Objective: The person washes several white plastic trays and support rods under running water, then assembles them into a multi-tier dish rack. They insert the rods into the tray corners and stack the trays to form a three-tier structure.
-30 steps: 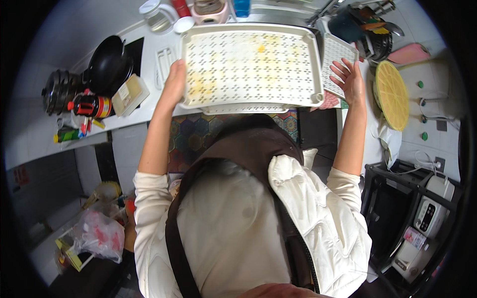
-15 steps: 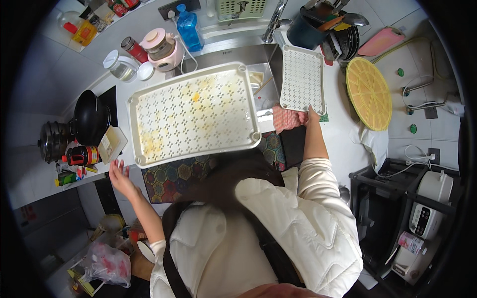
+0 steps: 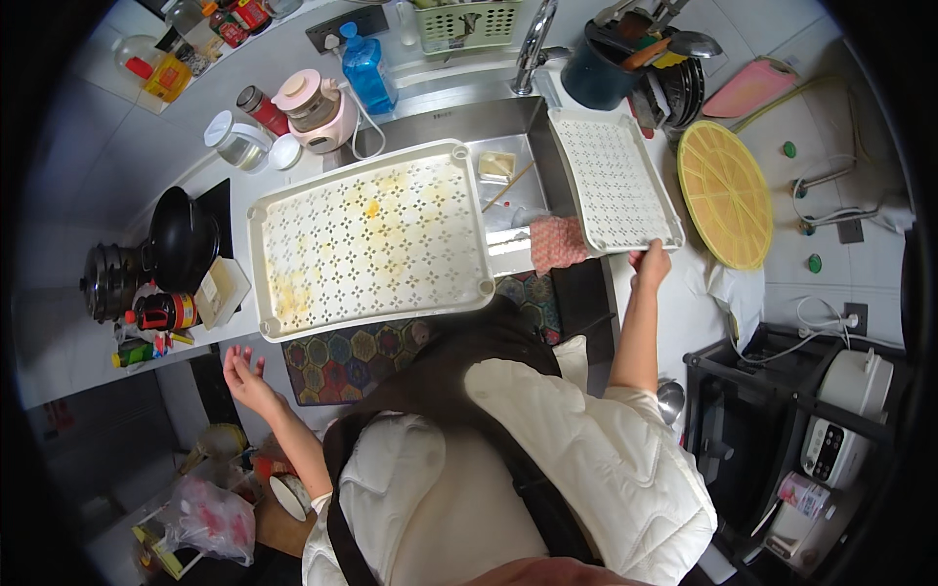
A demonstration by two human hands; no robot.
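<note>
My right hand (image 3: 651,262) grips the near edge of a smaller white perforated tray (image 3: 616,176), which lies over the right rim of the sink. A larger white perforated tray (image 3: 366,239), stained yellow in places, rests across the counter and the sink's left part. My left hand (image 3: 250,379) hangs off the counter's front, fingers apart, holding nothing, just below the large tray's near left corner. Between the two trays a pink cloth (image 3: 558,244) lies over the sink's front edge. Inside the steel sink (image 3: 532,146) sit a small pale dish (image 3: 496,167) and a thin stick.
A yellow round rack (image 3: 725,195) leans at the right. Behind the sink stand a dark utensil bucket (image 3: 595,73) and a blue bottle (image 3: 368,73). A pink kettle (image 3: 315,112), glass jug (image 3: 237,140) and black wok (image 3: 183,237) line the left. A black cart (image 3: 723,391) stands right.
My right hand has moved right and nearer to me, drawing the small tray with it and turning it slightly. The large tray has shifted slightly left; my left hand has dropped a little.
</note>
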